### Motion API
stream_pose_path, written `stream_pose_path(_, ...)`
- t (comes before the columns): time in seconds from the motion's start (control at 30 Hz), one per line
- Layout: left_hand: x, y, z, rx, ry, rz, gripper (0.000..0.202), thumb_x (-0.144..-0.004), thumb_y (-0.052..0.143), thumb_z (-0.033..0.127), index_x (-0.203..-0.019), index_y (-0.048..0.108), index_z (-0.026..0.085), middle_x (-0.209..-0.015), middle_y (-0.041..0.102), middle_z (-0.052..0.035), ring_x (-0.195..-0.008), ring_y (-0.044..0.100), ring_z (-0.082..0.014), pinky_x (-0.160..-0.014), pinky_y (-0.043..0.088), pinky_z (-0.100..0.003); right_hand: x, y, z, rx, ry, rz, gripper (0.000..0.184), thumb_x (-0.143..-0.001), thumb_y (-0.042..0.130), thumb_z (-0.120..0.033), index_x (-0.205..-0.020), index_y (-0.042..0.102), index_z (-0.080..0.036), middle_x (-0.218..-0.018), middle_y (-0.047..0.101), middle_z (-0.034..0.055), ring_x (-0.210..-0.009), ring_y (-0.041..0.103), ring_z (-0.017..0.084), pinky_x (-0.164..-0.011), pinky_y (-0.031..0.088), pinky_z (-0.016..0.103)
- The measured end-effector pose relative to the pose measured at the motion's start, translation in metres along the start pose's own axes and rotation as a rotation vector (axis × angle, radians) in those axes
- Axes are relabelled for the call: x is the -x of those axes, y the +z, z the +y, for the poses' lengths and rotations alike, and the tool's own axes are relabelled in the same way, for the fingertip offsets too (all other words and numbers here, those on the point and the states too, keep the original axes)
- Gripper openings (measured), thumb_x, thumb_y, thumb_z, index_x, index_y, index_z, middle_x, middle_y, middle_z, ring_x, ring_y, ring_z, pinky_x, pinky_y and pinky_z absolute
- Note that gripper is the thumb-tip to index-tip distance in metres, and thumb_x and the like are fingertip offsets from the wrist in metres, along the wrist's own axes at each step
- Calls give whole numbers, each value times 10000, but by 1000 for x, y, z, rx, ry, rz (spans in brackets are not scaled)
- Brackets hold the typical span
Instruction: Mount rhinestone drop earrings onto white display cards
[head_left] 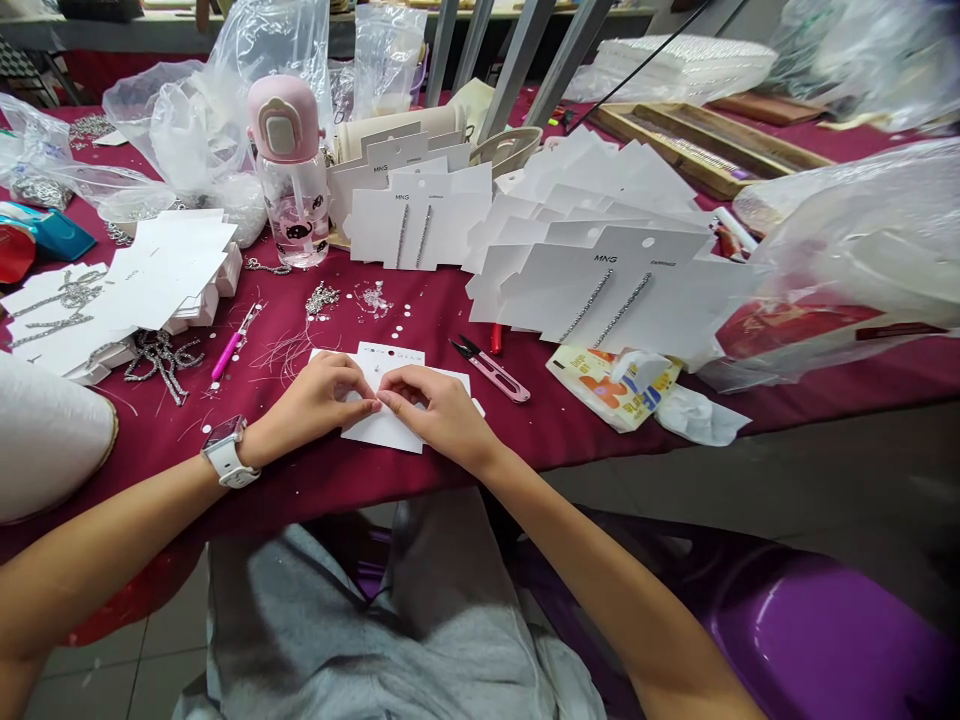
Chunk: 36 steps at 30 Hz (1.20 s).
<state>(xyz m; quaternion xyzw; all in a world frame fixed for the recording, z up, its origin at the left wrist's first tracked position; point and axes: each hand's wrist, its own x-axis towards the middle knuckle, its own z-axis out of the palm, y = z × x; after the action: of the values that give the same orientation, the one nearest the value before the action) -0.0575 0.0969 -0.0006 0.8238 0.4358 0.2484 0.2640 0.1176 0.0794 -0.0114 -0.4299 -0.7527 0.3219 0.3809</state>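
Red cloth (435, 320) is bright, lit from above. White cards (679, 300) look brightest. Clear bag (862, 240) on R side has glare, & purple chair (825, 640) has a shiny streak. Floor (825, 450) is dim, w/ soft shadows on gray pants (420, 640). Left hand (326, 390) & right hand (440, 405) look pretty sharp. Far bags (855, 60), top R, are blurry; edges look stretched.

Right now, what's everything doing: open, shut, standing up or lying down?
Left hand: fingertips pinched
Right hand: fingertips pinched
White card: flat, partly covered by the hands
Pink bottle: upright, lid shut
Snips: lying down, blades apart
Tissue packet: open, tissue sticking out
Watch: strapped on left wrist
Magenta tool: lying down
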Motion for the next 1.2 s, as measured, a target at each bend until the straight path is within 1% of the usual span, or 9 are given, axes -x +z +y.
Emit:
stream_pose_path(0.2,0,1,0,7,-19,4,207,-718,631,382,-678,653,179,-782,580,-15,-796,480,-145,-724,370,-254,0,1,2,33,-27,-37,80,-810,473,-182,-745,516,-168,-744,562,13,-667,488,93,-616,393,214)
stream_pose_path(0.4,0,1,0,-2,-41,2,211,-701,641,398,-699,651,188,-806,581,-12,-817,481,-151,-764,372,-269,0,1,2,11,-33,-37,82,-819,456,-202,-755,495,-169,-757,559,16,-673,487,95,-611,390,215)
stream_pose_path(0.63,1,0,-1,-11,-15,-21,214,-722,620,400,-705,636,188,-826,589,-10,-854,484,-155,-821,365,-283,0,0,1,7,-25,-26,85,-818,452,-205,-756,498,-170,-748,553,17,-677,491,99,-621,391,222)
stream_pose_path(0.83,-1,-2,3,-4,-33,-27,206,-724,616,394,-704,636,191,-825,596,-12,-866,490,-163,-826,373,-285,0,1,1,-6,-1,5,68,-809,464,-204,-764,508,-176,-754,566,11,-672,494,98,-612,391,220)
stream_pose_path(0.97,-1,-4,5,15,-51,-22,213,-742,595,387,-706,646,184,-814,591,-17,-824,506,-153,-792,388,-278,-1,2,1,-8,34,31,64,-800,487,-212,-756,517,-176,-736,569,1,-654,492,90,-600,391,213)
stream_pose_path(1.1,-1,-5,6,30,-64,-11,197,-744,597,364,-713,653,179,-817,586,-17,-813,519,-145,-781,392,-277,-1,1,1,-15,25,32,61,-786,507,-208,-742,524,-171,-717,563,-3,-639,491,84,-594,400,206)
stream_pose_path(1.2,0,-4,5,55,-87,-1,191,-729,611,362,-717,654,177,-837,584,-21,-809,526,-145,-760,400,-275,1,0,1,-12,29,40,63,-796,493,-218,-784,536,-173,-731,570,2,-651,507,88,-604,418,211)
